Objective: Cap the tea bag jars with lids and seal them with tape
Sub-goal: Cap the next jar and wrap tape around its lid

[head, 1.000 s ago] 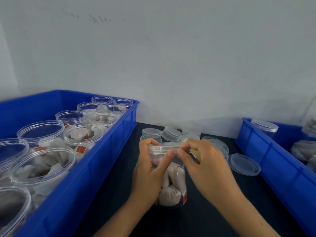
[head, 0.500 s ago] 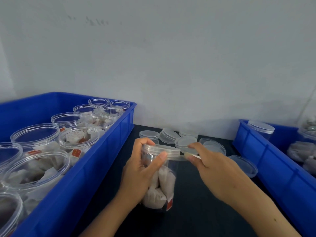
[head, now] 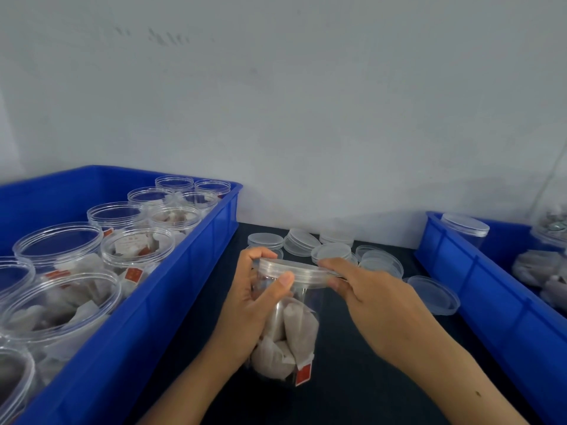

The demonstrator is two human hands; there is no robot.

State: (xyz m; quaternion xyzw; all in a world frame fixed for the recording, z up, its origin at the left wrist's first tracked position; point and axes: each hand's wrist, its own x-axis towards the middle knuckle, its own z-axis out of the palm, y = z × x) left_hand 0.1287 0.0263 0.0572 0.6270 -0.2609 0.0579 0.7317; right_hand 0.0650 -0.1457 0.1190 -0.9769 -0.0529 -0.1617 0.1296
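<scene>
Jar (head: 288, 326) with tea bags stood upright on dark table (head: 352, 378), lid (head: 294, 269) on top. Left of jar: large blue crate (head: 171, 289) packed with uncapped jars (head: 58, 240). Right of jar: second blue crate (head: 491, 302) with capped jar (head: 464, 225). Left hand (head: 254, 305) wrapped around jar, thumb on lid rim. Right hand (head: 377, 299) pinched lid's right edge. Behind jar: loose lids (head: 300, 240) scattered.

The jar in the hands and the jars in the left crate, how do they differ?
The held jar wears a lid; the crate jars stand open. It is gripped over the dark table; they sit in the blue crate. All are clear and hold tea bags.
</scene>
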